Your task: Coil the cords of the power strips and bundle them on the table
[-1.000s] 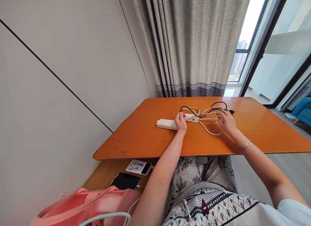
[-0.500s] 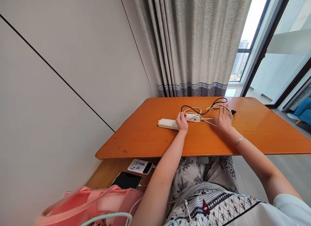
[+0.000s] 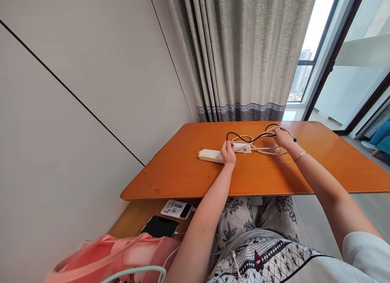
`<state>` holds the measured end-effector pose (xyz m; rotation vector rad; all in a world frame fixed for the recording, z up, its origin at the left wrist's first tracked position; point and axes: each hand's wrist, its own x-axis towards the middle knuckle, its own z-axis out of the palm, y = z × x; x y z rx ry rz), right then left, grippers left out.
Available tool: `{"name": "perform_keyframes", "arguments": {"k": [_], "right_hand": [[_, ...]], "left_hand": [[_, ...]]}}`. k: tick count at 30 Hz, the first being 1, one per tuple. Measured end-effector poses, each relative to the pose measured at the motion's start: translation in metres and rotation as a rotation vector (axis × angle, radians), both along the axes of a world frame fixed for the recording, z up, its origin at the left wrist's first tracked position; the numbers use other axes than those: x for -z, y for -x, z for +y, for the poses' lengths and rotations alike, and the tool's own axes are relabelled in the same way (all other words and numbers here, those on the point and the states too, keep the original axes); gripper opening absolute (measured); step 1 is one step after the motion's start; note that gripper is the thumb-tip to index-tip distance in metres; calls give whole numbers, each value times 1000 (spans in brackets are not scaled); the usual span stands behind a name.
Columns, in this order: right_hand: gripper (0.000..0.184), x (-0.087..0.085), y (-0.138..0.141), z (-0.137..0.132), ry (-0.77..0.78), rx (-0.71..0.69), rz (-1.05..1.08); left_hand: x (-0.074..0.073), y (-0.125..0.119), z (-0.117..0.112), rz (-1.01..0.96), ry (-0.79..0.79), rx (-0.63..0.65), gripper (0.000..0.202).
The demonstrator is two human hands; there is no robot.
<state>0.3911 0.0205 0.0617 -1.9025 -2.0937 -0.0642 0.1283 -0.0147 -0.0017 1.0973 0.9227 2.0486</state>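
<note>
A white power strip [image 3: 211, 155] lies on the orange tabletop, and my left hand [image 3: 228, 152] is closed over its middle, hiding that part. A black cable [image 3: 242, 137] rises beside my left fingertips and arcs to the right. White cable [image 3: 271, 153] leaves the strip's right end in loose loops. Farther right, my right hand [image 3: 284, 138] has its fingers closed at the crossing of the black and white cables; exactly which strands it grips is partly hidden. Just beyond that hand a black cable end [image 3: 294, 139] pokes out.
Below the table's left edge, a black phone [image 3: 160, 226] and a white power bank [image 3: 176, 209] lie on a wooden surface. A pink bag [image 3: 122, 256] sits in front of them. A grey curtain [image 3: 243, 51] hangs behind the table [image 3: 183, 181].
My right hand has gone from spread fingers over the white cable to closed fingers at the cables, slightly farther back. The white loop has shifted. My left hand stays on the power strip.
</note>
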Motion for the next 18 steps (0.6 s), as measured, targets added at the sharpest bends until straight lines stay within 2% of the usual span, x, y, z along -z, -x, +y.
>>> {"name": "perform_keyframes", "arguments": {"k": [2, 4, 9, 12, 15, 18], "right_hand": [[27, -4, 2, -1, 41, -2, 11], [27, -8, 3, -6, 53, 4, 39], [55, -24, 0, -20, 118, 24, 192], [66, -35, -5, -27, 200, -8, 415], [72, -43, -9, -41, 357, -65, 614], [79, -41, -11, -63, 639, -210, 603]], "left_hand": [[0, 0, 0, 0, -3, 1, 47], [0, 0, 0, 3, -6, 3, 47], [1, -1, 0, 12, -26, -2, 49], [2, -1, 2, 33, -33, 4, 50], [4, -1, 3, 50, -28, 0, 50], [4, -1, 3, 65, -22, -11, 50]]}}
